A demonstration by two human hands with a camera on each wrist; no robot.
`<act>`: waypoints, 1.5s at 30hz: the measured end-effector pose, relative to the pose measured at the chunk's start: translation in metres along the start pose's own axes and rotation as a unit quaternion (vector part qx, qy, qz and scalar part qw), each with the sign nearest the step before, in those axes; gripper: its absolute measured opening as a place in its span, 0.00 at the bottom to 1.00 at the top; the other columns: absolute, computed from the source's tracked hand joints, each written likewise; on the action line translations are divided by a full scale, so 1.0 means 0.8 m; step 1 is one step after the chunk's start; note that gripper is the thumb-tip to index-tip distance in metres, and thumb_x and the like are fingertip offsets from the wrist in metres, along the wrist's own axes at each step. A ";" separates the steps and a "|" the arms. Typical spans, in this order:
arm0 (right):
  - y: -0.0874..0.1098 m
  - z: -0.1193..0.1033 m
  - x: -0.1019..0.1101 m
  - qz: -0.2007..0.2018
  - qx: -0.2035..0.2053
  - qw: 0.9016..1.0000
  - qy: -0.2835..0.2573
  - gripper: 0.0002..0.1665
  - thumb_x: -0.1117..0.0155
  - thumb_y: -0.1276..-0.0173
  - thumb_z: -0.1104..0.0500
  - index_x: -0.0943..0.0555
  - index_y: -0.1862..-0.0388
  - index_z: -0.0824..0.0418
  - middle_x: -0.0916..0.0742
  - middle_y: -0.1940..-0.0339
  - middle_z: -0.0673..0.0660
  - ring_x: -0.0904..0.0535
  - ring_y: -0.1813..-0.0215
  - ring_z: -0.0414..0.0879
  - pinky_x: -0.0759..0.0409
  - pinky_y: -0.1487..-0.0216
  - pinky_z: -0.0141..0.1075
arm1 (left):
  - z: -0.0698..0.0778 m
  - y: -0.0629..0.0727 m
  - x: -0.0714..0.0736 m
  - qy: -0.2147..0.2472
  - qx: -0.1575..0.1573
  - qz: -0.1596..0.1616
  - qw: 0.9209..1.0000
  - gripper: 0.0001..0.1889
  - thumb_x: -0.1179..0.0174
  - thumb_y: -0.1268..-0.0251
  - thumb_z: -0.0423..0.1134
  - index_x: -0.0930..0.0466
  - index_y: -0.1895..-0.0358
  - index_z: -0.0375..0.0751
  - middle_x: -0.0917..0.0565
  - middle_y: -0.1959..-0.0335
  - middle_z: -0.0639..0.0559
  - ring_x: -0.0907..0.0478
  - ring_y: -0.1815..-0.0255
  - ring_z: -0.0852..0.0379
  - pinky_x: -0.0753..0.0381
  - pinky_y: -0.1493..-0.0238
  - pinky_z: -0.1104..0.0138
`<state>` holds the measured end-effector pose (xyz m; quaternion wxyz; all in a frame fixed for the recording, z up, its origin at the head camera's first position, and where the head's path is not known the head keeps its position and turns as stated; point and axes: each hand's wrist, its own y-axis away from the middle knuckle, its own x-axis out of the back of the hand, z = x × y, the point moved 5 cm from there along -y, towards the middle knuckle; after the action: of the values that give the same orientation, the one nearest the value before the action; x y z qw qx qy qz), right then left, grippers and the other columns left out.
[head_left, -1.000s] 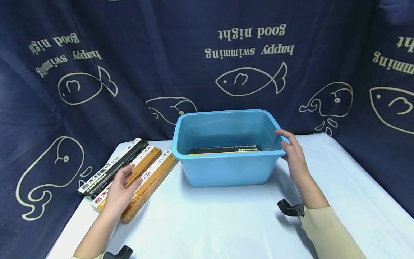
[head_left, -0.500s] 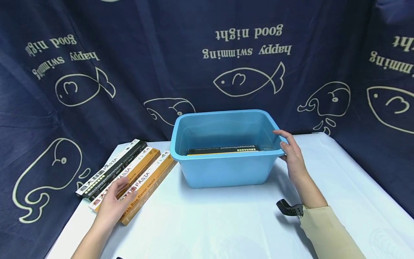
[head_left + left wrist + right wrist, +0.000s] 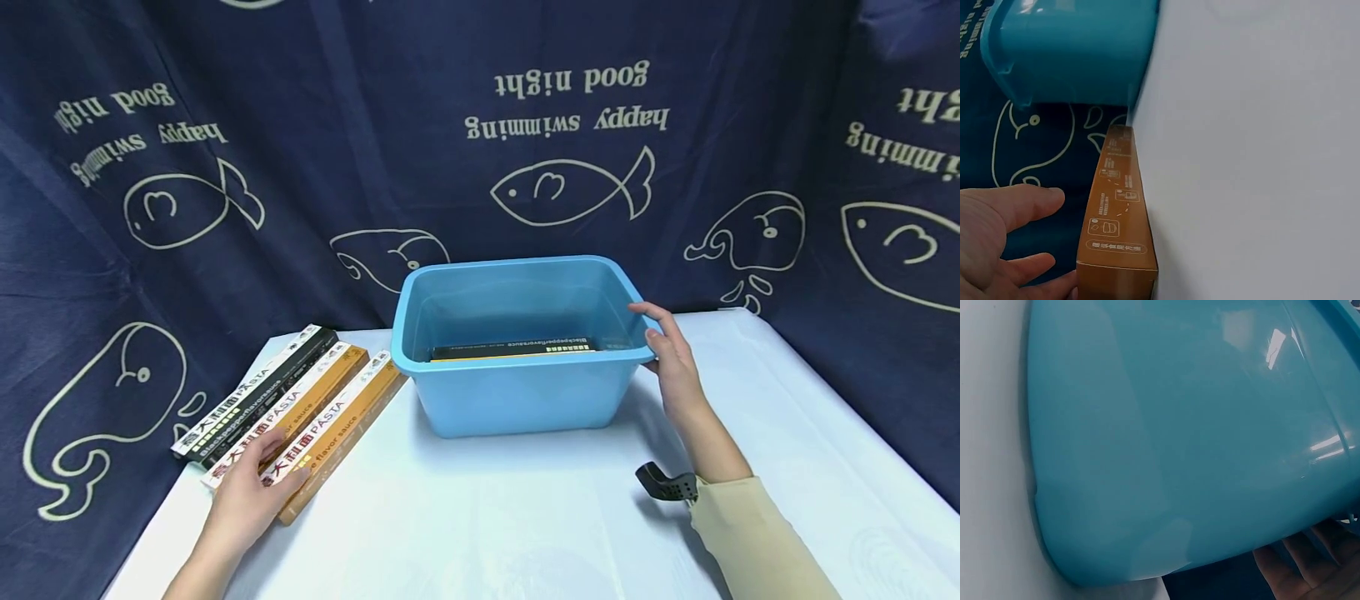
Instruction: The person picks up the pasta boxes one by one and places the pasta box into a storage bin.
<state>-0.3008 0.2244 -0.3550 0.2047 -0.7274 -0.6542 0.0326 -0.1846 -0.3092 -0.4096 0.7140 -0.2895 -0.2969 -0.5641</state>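
My left hand (image 3: 243,496) hovers at the near ends of the pasta boxes, its thumb and fingers spread above the nearest orange pasta box (image 3: 341,437). In the left wrist view, the thumb (image 3: 1029,203) stands apart from that box's brown side. Another orange pasta box (image 3: 326,379) lies beside it, then a black pasta box (image 3: 277,387) farther left. On the right, my right hand (image 3: 675,358) holds the right rim of a blue plastic tub (image 3: 517,400). A black pasta box (image 3: 517,347) lies inside the tub, with an orange edge below it; the tub's front wall hides the rest.
A white table surface (image 3: 465,517) carries the boxes and the tub. Behind them hangs a dark blue cloth (image 3: 420,133) printed with fish and upside-down lettering. A black strap (image 3: 667,482) sits at my right wrist.
My left hand has drawn back toward me and to the left, from the middle of the boxes to their near ends. The right hand keeps its hold on the tub's rim.
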 end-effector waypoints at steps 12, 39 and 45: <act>0.000 0.001 0.000 0.000 0.001 1.000 0.001 0.28 0.64 0.21 0.47 0.35 0.26 0.51 0.41 0.18 0.55 0.45 0.20 0.63 0.41 0.30 0.69 | 0.002 0.010 -0.001 -0.092 -0.019 0.016 0.995 0.48 0.25 0.49 0.47 0.40 0.27 0.31 0.28 0.33 0.28 0.30 0.36 0.27 0.32 0.43 0.39; -0.001 0.000 0.000 0.001 0.002 1.000 -0.003 0.28 0.66 0.21 0.49 0.35 0.26 0.51 0.40 0.18 0.55 0.43 0.21 0.62 0.39 0.31 0.66 | -0.013 0.021 -0.001 -0.019 0.083 -0.006 0.996 0.49 0.26 0.48 0.51 0.41 0.24 0.41 0.29 0.33 0.27 0.26 0.42 0.35 0.29 0.49 0.54; 0.000 0.003 0.000 0.002 0.003 1.000 -0.006 0.29 0.66 0.21 0.48 0.35 0.26 0.51 0.40 0.18 0.55 0.44 0.21 0.62 0.40 0.31 0.68 | -0.002 0.023 0.012 -0.009 0.067 0.081 0.994 0.43 0.23 0.53 0.44 0.33 0.30 0.43 0.24 0.40 0.34 0.25 0.51 0.45 0.32 0.58 0.66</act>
<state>-0.3019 0.2247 -0.3569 0.2027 -0.7278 -0.6540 0.0393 -0.1648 -0.3126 -0.4050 0.7726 -0.2693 -0.3160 -0.4804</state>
